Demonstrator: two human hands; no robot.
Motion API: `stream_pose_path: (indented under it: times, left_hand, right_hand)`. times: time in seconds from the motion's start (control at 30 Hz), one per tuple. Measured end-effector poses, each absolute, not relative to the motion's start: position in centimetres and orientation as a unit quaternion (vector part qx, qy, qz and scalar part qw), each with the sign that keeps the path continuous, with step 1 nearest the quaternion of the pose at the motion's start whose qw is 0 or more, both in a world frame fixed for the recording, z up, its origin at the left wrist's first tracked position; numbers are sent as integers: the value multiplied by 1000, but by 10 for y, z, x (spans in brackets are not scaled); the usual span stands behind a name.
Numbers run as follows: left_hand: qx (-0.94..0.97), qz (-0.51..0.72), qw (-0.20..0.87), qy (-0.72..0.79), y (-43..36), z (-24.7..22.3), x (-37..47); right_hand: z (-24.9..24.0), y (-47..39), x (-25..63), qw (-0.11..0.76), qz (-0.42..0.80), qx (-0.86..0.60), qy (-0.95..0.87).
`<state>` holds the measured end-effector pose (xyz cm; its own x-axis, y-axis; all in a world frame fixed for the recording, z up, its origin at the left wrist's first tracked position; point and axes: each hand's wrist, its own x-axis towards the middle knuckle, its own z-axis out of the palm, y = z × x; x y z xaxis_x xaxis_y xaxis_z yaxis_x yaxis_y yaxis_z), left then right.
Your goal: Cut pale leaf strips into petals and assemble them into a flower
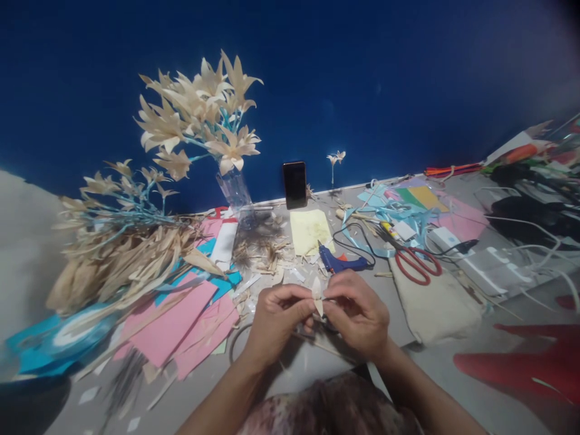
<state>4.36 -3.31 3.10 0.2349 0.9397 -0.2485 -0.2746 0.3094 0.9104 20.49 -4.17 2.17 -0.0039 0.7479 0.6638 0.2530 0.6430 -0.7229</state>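
Note:
Between my two hands is a small cream flower (318, 296) with pointed petals, made of what looks like dried husk. My left hand (283, 314) pinches it from the left side with thumb and forefinger. From the right, my right hand (359, 309) pinches it too, its fingertips close to the petals' base. Just beyond my right hand lies a blue hot glue gun (343, 262) with an orange trigger, next to a yellow sheet (310, 231). A clear vase (235, 188) at the back left holds a bunch of finished husk flowers (203, 109) on light blue stems.
A dark phone (295, 185) leans against the blue wall. Red-handled scissors (419, 266) lie on a beige cloth (435, 302) at right, near a white power strip (483, 270). Pink paper (170, 317), dried husks (127, 260) and blue tape (79, 332) crowd the left.

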Motion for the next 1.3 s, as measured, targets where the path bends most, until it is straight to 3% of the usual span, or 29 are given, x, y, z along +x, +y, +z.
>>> stream_pose_path:
  times: [0.17,0.4,1.07,1.3]
  left_hand:
    - [358,443,712,411,-32,28,45]
    - [333,443,746,368,-32,29,46]
    - [431,441,657,433,-34,45,52]
    - [438,450,632,454,-36,46,51]
  right_hand:
    - [24,-40,208,577,176,-332,-725]
    - [20,-44,205,594,276,-373,-657]
    - [6,-38,205,571,558,-348,-492]
    - [6,-38,207,566,563,-350,-490]
